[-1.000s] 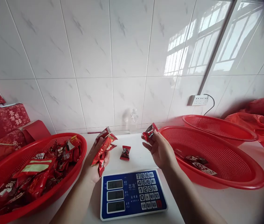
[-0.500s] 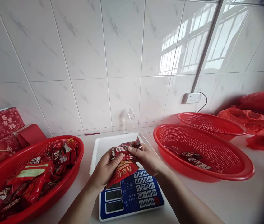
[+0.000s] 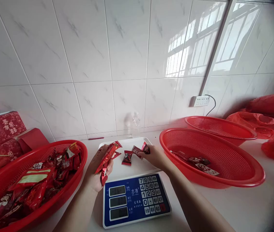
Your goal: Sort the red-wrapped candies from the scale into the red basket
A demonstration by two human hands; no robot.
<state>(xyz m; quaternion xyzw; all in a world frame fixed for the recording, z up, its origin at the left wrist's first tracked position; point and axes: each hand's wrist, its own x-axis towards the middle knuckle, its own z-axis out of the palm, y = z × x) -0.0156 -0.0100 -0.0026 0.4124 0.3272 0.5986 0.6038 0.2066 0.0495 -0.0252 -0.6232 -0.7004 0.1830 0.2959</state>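
Note:
My left hand (image 3: 97,170) is closed around several red snack packets (image 3: 107,157), left of the scale's white tray (image 3: 119,174). Over the tray's right part, my right hand (image 3: 155,157) has its fingers closed at a small dark red snack packet (image 3: 146,148). Another red packet (image 3: 137,150) touches or nearly touches those fingertips. A small red and black packet (image 3: 127,158) is at the tray's middle; whether it lies flat or is falling I cannot tell. The scale's blue keypad panel (image 3: 137,199) faces me with lit displays.
On the left stands a red basket (image 3: 85,151) full of packets, with red gift boxes (image 3: 6,125) behind it. A red basket (image 3: 248,167) holding a few packets stands right, another basket (image 3: 245,130) behind it. A clear bottle (image 3: 136,124) is by the wall; red bags (image 3: 272,109) lie far right.
My hands have moved apart. The left went left and tipped up with red packets in it; the right moved slightly right. Small packets now show separately over the tray.

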